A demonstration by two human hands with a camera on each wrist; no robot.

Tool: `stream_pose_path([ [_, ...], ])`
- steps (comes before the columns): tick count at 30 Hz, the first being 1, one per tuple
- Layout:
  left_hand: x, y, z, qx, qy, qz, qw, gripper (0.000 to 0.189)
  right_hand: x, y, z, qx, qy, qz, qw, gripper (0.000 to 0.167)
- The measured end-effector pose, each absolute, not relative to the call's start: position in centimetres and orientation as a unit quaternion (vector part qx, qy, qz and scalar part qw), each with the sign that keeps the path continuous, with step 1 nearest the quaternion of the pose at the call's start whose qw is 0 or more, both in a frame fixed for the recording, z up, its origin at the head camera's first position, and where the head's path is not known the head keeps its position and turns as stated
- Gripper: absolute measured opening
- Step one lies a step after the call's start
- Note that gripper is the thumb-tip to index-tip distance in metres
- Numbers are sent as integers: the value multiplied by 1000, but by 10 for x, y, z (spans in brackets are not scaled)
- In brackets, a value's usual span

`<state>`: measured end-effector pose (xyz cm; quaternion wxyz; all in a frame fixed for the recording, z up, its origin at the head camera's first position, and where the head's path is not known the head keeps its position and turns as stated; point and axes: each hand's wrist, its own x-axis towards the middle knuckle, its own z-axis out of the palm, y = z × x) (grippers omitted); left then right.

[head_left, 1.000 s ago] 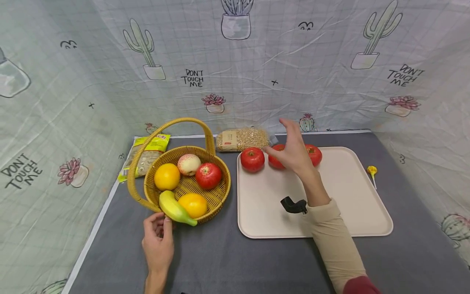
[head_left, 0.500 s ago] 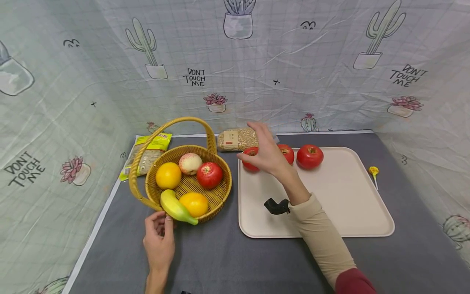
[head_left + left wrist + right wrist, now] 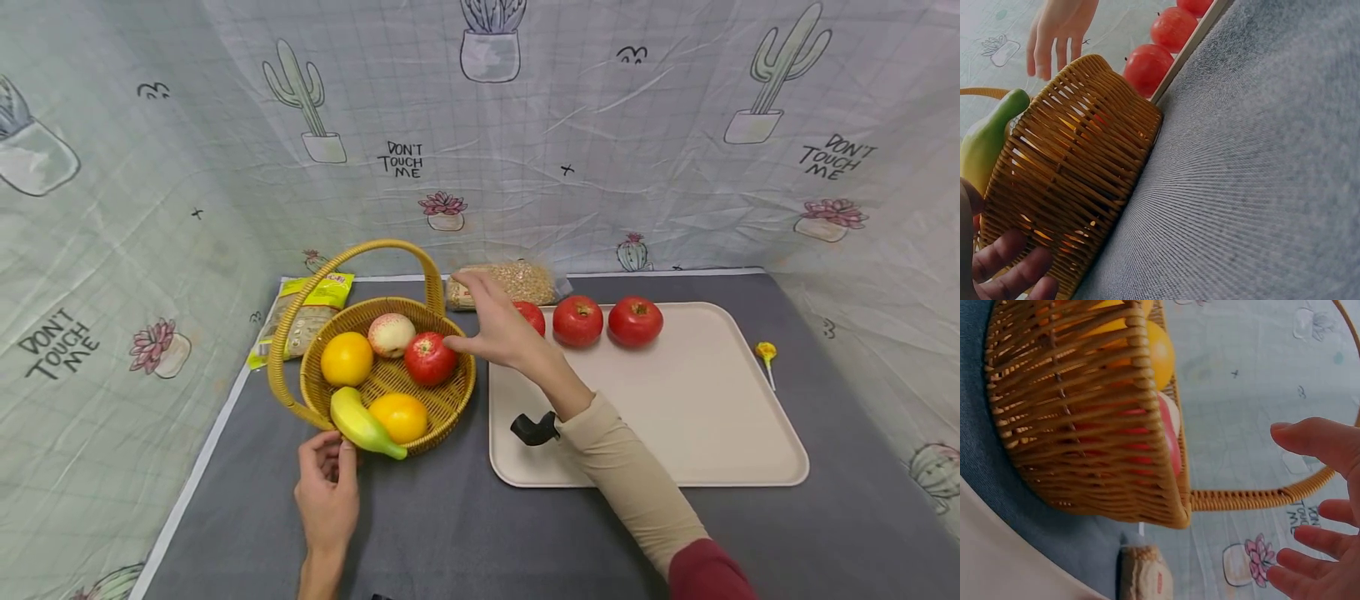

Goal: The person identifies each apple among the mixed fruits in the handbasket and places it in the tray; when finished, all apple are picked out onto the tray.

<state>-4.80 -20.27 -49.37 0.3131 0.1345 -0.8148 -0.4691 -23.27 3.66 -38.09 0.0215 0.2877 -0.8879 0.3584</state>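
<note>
My left hand (image 3: 328,492) holds the near left rim of a yellow wicker basket (image 3: 452,407), beside the foot of its arched handle. In the left wrist view its fingers (image 3: 1007,262) lie at the outer wall. A banana (image 3: 363,423) rests on the rim just above that hand. Inside the basket are two orange fruits (image 3: 347,358), a pale peach (image 3: 392,335) and a red fruit like a pomegranate (image 3: 430,358). Over the basket's right rim hovers my right hand (image 3: 502,325), thumb and fingers spread, with nothing in its grasp.
A cream tray (image 3: 675,417) right of the basket bears three red fruits (image 3: 635,322) along its far edge. Behind stand a grain bag (image 3: 525,283) and a yellow-topped packet (image 3: 300,321). A yellow lollipop (image 3: 766,353) lies right of the tray.
My right hand has moved left, from above the tray's red fruits to the basket's right rim, still spread and holding nothing. The left hand stays at the basket rim.
</note>
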Motion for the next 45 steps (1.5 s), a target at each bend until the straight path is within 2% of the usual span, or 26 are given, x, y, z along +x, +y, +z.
stream_pose_path([
  [12, -48, -203, -494, 138, -817, -466, 309, 20, -226, 8, -389, 347, -883, 316, -16, 87],
  [24, -49, -203, -495, 143, -820, -463, 306, 21, -235, -16, -401, 410, -875, 247, -68, 88],
  [36, -48, -202, -494, 139, -817, -469, 306, 20, -240, -27, -413, 417, -889, 165, -94, 79],
  [45, -50, -203, -496, 140, -821, -461, 308, 20, -243, -24, -418, 439, -886, 131, -75, 66],
])
